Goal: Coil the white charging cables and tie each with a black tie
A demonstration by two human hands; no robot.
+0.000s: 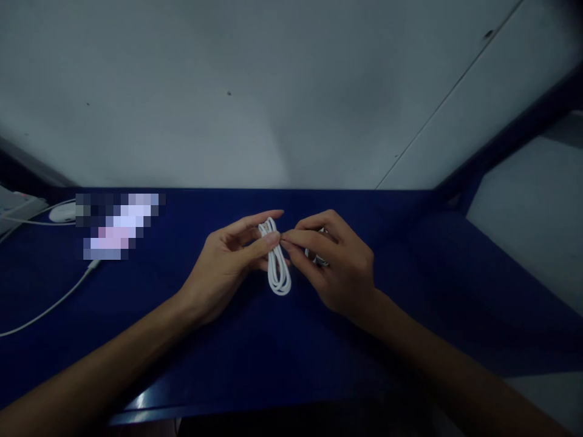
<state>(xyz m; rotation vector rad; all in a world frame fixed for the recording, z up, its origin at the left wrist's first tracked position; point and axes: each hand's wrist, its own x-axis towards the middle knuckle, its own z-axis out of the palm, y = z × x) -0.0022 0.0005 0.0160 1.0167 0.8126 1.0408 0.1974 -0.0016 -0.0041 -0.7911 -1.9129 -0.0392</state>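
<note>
A white cable [279, 273], wound into a narrow bundle of loops, is gripped between the thumb and fingers of my left hand [232, 252]. Its looped lower end hangs below my thumb over the blue table. Close against the bundle's right side, my right hand [339, 261] has its thumb and fingertips pinched together. Whatever lies in that pinch is too small to name. Through the gaps between my right fingers shows a small whitish, shiny thing [321, 262]; whether I hold it or it lies behind the hand I cannot tell.
On the blue table [218, 358], at the left, lies a blurred-out bright device [121, 227] with a white cord [59, 302] plugged into its near end. Beyond it are a white rounded object [62, 212] and more cords. A pale wall [228, 139] rises behind the table.
</note>
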